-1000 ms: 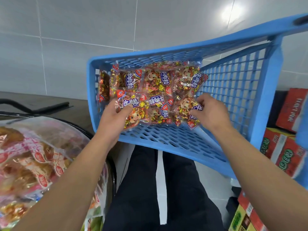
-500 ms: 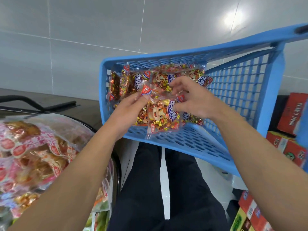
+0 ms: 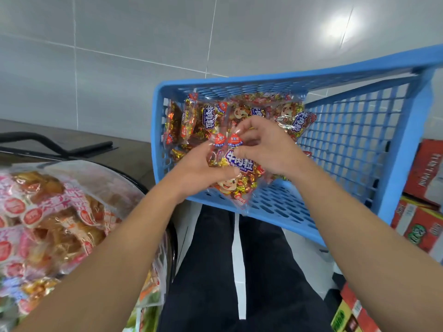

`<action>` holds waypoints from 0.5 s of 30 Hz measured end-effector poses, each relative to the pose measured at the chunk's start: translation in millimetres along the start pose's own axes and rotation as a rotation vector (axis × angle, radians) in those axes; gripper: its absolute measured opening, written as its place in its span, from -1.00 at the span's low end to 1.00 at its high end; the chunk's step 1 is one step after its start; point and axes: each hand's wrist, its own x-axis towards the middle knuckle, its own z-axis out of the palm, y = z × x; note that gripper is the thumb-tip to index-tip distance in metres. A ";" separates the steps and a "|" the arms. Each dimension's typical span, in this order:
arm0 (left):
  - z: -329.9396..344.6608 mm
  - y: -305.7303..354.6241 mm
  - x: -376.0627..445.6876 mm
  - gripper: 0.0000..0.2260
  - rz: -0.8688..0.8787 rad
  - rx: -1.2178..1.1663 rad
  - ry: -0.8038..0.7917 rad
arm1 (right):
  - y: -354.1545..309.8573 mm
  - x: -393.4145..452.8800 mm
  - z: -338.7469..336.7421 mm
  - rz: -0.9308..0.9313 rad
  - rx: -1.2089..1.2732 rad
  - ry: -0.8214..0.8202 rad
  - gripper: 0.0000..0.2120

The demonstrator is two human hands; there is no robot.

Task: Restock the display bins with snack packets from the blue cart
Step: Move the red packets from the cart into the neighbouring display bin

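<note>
1. blue perforated plastic frames the scene: the blue plastic mesh cart [image 3: 354, 144] stands ahead of the person, its near wall low, its far end packed with more clear, red-and-gold snack packets [image 3: 242, 111] standing on edge.

2. both hands meet over the cart's near end, close together and clamped on the same small bunch of clear cellophane snack packets with red-and-gold wrapped sweets inside [image 3: 236, 174]. the left hand [image 3: 199, 173] grips the bunch from the left side and beneath; the right hand [image 3: 266, 149] pinches its top corners, where two red triangular labels show.

3. the held bunch hangs with its long axis running roughly top to bottom, tilted slightly, its lower corner dipping to the cart's near rim. exactly how many packets are in the bunch cannot be told.

4. the relation that counts: the round dark-rimmed display bin [image 3: 153, 195], heaped with clear pink-and-orange snack bags [image 3: 48, 219], lies low and to the left of the hands, well apart from the cart's load. the left hand is the nearer one to it.

5. judged from this, the step in hand is gathering a bunch for the carry; the restock seems well short of done, with many packets left in the cart.

6. red and green cardboard cartons [image 3: 422, 212] are stacked at the right edge.
</note>
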 end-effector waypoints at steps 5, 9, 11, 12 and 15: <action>1.5 -6.6 3.3 -0.61 -0.031 0.009 0.181 | 21.6 9.1 15.0 -0.010 0.031 0.351 -0.70; -4.6 -14.6 -2.3 -0.70 -0.046 -0.038 0.369 | 49.4 32.2 1.2 0.332 0.083 0.609 -0.54; -5.5 -16.6 -5.9 -0.66 -0.047 -0.062 0.403 | 55.3 45.4 0.6 0.479 0.158 0.458 -0.47; -4.9 -16.9 -7.5 -0.62 -0.043 -0.074 0.410 | 56.2 51.4 1.5 0.492 0.172 0.423 -0.54; -1.6 -18.3 -12.2 -0.56 -0.021 -0.138 0.445 | 52.4 63.0 0.5 0.470 0.298 0.505 -0.64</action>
